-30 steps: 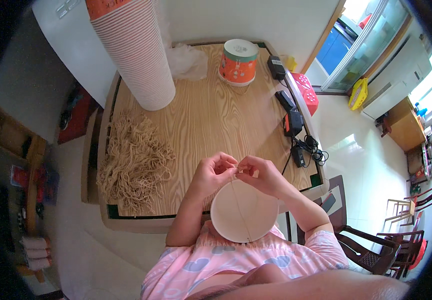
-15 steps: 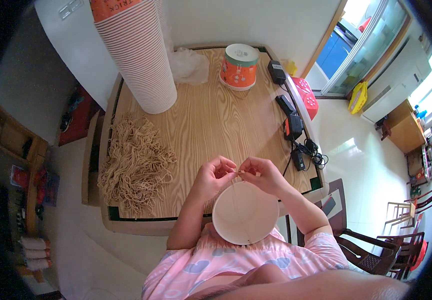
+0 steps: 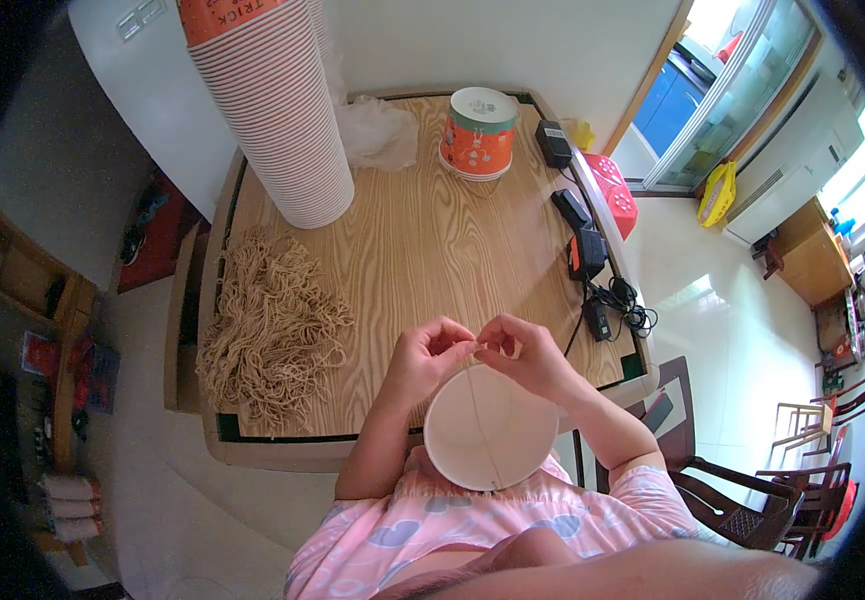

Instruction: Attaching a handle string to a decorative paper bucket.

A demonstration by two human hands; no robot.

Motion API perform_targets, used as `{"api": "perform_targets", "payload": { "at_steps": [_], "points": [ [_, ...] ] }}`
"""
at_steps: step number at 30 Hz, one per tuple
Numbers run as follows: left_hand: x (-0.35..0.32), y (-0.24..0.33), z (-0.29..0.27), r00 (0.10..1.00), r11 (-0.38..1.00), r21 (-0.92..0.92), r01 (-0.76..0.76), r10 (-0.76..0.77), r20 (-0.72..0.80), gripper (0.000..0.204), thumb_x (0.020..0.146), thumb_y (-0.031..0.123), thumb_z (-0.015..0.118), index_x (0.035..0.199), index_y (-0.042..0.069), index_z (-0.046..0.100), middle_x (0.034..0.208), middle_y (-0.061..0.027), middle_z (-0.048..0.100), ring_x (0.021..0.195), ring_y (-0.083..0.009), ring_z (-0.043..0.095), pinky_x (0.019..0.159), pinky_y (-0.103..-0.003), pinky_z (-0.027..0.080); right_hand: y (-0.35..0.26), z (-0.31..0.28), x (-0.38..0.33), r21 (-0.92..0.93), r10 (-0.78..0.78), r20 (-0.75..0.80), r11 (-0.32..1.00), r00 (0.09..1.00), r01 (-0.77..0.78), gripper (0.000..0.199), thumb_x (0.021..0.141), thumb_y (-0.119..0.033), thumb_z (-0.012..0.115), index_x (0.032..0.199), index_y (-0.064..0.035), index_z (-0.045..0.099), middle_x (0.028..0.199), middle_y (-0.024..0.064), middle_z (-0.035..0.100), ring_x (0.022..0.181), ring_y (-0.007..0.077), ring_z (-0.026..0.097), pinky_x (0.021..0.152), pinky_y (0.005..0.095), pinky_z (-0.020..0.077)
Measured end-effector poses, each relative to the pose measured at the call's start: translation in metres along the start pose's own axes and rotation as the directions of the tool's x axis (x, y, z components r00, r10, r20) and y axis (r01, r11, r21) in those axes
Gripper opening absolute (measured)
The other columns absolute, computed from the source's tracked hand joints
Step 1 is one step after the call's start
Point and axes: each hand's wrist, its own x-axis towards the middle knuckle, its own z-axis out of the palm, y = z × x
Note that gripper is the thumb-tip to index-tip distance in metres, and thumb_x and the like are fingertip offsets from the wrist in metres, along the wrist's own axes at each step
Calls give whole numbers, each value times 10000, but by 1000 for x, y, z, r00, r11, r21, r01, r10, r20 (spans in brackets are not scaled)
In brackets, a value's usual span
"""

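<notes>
Just above the white paper bucket point(image 3: 490, 430) at the counter point(image 3: 422, 240) edge, pinching a thin cord point(image 3: 478, 400) between left hand point(image 3: 430, 356) and right hand point(image 3: 522, 352) fingers pressed together at its rim, probably best keeping it taut, well clear of the cord pile point(image 3: 270, 328).
</notes>
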Motion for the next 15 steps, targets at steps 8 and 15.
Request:
{"api": "perform_targets", "payload": {
  "at_steps": [8, 15],
  "points": [
    [-2, 0, -1, 1000, 1000, 5, 8, -8, -29, 99, 807, 50, 670, 880, 15, 614, 771, 6, 617, 697, -44, 560, 634, -196, 460, -3, -1, -1, -70, -36, -28, 997, 999, 34, 134, 755, -101, 687, 822, -37, 589, 687, 18, 570, 639, 110, 499, 592, 250, 426],
    [-1, -5, -1, 998, 998, 25, 60, -61, 27, 119, 806, 58, 675, 899, 8, 621, 784, 1, 626, 715, -51, 574, 652, -202, 475, -4, -1, -2, -88, -47, -44, 995, 998, 43, 142, 759, -109, 690, 815, -29, 587, 689, 26, 583, 640, 119, 508, 593, 256, 429]
  ]
}}
